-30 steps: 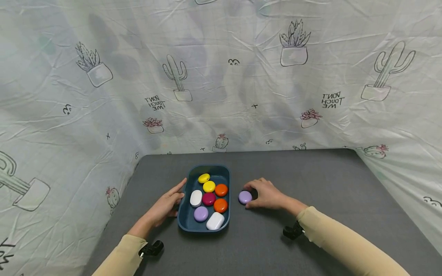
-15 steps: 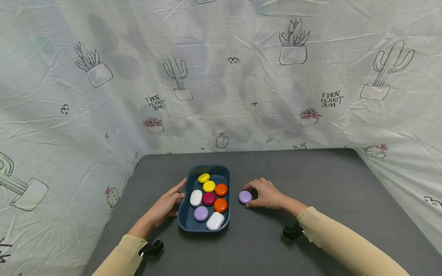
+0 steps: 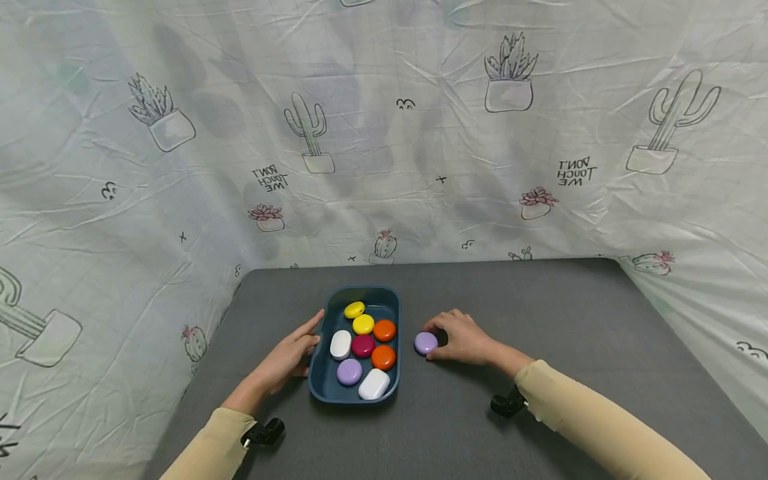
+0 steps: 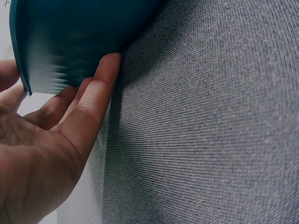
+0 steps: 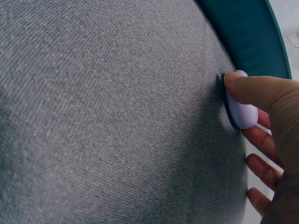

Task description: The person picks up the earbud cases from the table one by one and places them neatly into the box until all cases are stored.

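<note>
My left hand point(image 3: 285, 359) rests beside a dark blue tray point(image 3: 318, 390), its fairly straight fingers touching the tray's left wall and rim. In the left wrist view, fingertips point(image 4: 108, 65) press low on the outer wall point(image 4: 70, 42). Right of the tray, my right hand point(image 3: 465, 339) pinches a smooth lilac round disc point(image 3: 426, 343) between thumb and fingers. The right wrist view shows the lilac disc point(image 5: 243, 109) at the table surface, the thumb over its near side. Inside the tray lie several glossy rounded pieces, among them a lilac one point(image 3: 349, 372) and a crimson one point(image 3: 363, 346).
Two yellow pieces, one of them at the back point(image 3: 355, 310), two orange pieces, one of them nearer point(image 3: 383, 358), and two white pieces, one of them in front point(image 3: 374, 385), also lie in the tray. A grey table point(image 3: 540, 307) meets a cactus-print curtain point(image 3: 384, 147).
</note>
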Demonstrator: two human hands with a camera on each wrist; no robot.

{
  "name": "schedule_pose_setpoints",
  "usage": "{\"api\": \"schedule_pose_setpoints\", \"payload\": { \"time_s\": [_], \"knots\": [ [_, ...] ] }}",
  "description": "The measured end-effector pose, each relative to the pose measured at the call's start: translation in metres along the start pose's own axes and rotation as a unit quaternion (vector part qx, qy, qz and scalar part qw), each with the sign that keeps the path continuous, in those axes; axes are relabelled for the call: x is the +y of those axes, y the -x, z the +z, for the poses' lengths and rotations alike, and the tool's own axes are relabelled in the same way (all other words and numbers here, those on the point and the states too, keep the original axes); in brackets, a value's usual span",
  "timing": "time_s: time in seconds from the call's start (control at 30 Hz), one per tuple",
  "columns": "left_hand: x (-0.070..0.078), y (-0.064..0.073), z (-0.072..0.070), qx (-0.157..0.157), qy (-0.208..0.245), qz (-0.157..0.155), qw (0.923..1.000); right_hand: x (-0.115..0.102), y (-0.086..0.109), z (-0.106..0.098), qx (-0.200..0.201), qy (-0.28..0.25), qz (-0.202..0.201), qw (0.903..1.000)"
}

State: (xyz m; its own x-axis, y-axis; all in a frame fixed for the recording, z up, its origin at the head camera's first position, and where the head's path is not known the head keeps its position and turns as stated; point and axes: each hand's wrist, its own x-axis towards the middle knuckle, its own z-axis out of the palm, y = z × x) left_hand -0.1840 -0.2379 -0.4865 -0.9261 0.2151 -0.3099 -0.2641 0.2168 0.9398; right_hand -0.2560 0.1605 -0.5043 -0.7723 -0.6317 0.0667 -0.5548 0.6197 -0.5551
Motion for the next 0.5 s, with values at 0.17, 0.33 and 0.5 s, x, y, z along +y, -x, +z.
{"api": "schedule_pose_setpoints", "payload": {
  "time_s": [0.17,0.33,0.5],
  "knots": [
    [0.001,-0.001,0.001,0.007,0.003,-0.001,1.0,-0.002,-0.001,-0.002,-0.007,0.017,-0.013,0.9997],
    [0.0,-0.002,0.002,0.009,-0.001,-0.001,1.0,-0.003,-0.004,-0.007,-0.003,0.025,-0.013,0.9996],
    [0.0,-0.002,0.002,0.007,0.001,0.001,1.0,-0.009,-0.009,-0.02,0.022,0.007,-0.008,0.9997]
  ]
}}
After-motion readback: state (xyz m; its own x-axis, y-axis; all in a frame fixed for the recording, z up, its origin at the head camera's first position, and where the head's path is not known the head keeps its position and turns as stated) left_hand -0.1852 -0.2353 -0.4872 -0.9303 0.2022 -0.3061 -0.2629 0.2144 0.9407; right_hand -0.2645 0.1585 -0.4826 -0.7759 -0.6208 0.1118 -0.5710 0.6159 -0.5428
